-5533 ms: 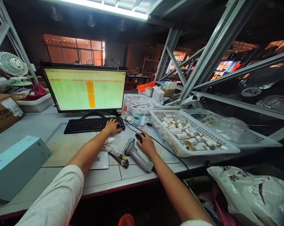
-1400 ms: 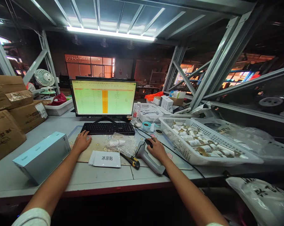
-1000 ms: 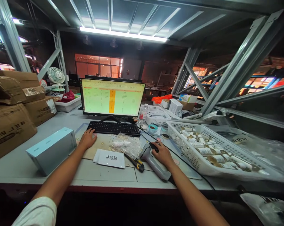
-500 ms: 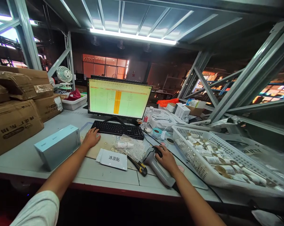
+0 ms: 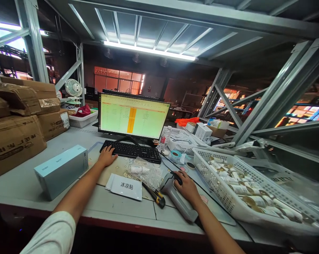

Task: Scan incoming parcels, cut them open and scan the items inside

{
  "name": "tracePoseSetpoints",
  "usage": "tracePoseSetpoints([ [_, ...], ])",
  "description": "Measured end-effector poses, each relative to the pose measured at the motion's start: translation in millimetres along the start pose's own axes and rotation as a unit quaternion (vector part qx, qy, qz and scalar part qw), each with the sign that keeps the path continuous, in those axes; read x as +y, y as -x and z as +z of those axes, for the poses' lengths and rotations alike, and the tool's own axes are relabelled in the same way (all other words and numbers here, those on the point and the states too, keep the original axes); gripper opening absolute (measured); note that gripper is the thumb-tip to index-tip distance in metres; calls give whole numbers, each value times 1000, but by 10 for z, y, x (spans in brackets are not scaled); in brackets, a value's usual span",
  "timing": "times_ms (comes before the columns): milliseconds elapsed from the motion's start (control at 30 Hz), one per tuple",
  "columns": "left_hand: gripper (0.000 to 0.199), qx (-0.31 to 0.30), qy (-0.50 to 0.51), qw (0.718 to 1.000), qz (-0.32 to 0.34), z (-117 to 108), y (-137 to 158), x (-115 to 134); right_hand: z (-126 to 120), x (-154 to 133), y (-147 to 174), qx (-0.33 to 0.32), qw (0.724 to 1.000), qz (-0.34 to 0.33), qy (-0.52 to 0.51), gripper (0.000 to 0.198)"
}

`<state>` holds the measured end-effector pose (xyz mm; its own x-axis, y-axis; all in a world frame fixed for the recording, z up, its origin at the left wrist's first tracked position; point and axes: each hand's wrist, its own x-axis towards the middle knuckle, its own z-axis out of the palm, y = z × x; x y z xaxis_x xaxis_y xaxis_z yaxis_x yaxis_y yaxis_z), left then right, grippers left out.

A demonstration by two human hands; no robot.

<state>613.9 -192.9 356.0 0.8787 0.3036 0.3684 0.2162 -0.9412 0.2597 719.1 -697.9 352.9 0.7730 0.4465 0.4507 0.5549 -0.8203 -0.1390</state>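
Note:
My left hand rests with its fingers spread over the left end of a black keyboard. Under my right hand is a black computer mouse, the fingers curved over it. A grey handheld scanner lies just left of that hand. Beyond the keyboard stands a monitor showing a spreadsheet with an orange column. White flat packets, a black-and-yellow utility knife and a clear bubble-wrap bag lie between my arms.
A pale blue box stands left of my left forearm, with cardboard cartons farther left. On the right is a white perforated basket of small white bottles. A water bottle and tape roll sit beside the keyboard.
My left hand has shifted slightly right along the keyboard. My right hand stays on the mouse. The view has tilted up a little, and the spreadsheet rows on the screen look different.

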Motion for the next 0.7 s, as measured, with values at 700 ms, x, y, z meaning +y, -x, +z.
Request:
tracePoseSetpoints([
  [700, 66, 0, -21, 1000, -4, 55, 0, 21, -7, -6, 15, -3, 1000, 9, -1, 48],
])
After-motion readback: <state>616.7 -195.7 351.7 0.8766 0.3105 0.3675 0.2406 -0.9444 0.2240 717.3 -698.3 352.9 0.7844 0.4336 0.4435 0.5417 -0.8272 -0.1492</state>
